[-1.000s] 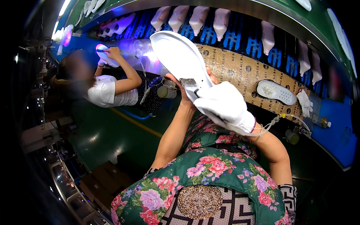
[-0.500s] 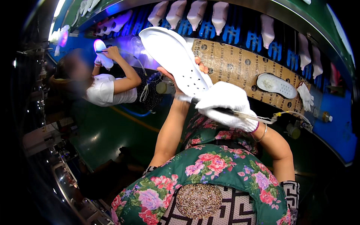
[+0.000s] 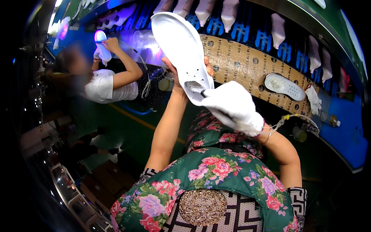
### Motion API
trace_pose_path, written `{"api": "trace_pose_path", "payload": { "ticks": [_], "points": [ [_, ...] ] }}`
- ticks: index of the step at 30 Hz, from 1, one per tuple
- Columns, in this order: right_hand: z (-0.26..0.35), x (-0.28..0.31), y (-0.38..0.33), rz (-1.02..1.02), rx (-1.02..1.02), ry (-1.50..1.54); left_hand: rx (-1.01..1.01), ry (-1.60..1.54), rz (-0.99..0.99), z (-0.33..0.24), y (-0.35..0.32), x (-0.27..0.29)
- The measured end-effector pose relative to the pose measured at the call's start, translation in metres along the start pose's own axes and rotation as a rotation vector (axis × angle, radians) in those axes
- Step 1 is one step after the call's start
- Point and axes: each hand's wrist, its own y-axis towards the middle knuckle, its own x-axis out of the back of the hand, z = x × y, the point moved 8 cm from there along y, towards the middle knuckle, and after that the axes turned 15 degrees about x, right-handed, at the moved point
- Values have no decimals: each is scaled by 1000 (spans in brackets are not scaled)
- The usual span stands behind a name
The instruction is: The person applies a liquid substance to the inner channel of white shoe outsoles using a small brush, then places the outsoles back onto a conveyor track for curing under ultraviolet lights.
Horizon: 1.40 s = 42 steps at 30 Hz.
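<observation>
A white shoe sole (image 3: 178, 44) is held up in front of me, its wide end pointing away. My bare left hand (image 3: 178, 82) grips it from beneath, thumb on one edge and fingertips on the other. My right hand (image 3: 234, 105), in a white knit glove, is closed round a thin brush (image 3: 203, 93). The brush's dark tip is at the sole's near end, beside a greyish, glossy patch and a few small holes. A thin clear tube (image 3: 284, 119) runs from near my right wrist toward the bench. Most of the brush handle is hidden by the glove.
Brown printed cardboard (image 3: 235, 58) covers the bench, with another white sole (image 3: 285, 86) and a spare glove (image 3: 313, 99) on it. Pale shoes on lasts (image 3: 230, 15) line a rack behind. At left, a person in a white shirt (image 3: 101, 88) brushes a sole.
The sole has tilted more upright, its wide end shifting up and right. The brush tip has come over its near end, where the greyish patch now shows. My gloved hand has turned slightly.
</observation>
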Motion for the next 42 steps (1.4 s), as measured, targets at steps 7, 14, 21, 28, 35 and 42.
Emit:
{"api": "trace_pose_path", "payload": {
  "ticks": [7, 14, 21, 28, 35, 42],
  "points": [
    [4, -24, -6, -7, -227, 488, 123, 30, -29, -4, -14, 21],
    [13, -25, 9, 79, 67, 93, 274, 55, -252, 1, -16, 25],
    [0, -38, -3, 64, -275, 480, 432, 258, -325, -2, -20, 35],
    [17, -48, 3, 303, 23, 127, 618, 305, -405, 0, -21, 41],
    [-10, -40, -4, 144, -203, 318, 821, 497, -532, 2, -20, 66],
    [-20, -36, 7, 185, -194, 163, 902, 482, -508, 1, -19, 60]
  ]
}}
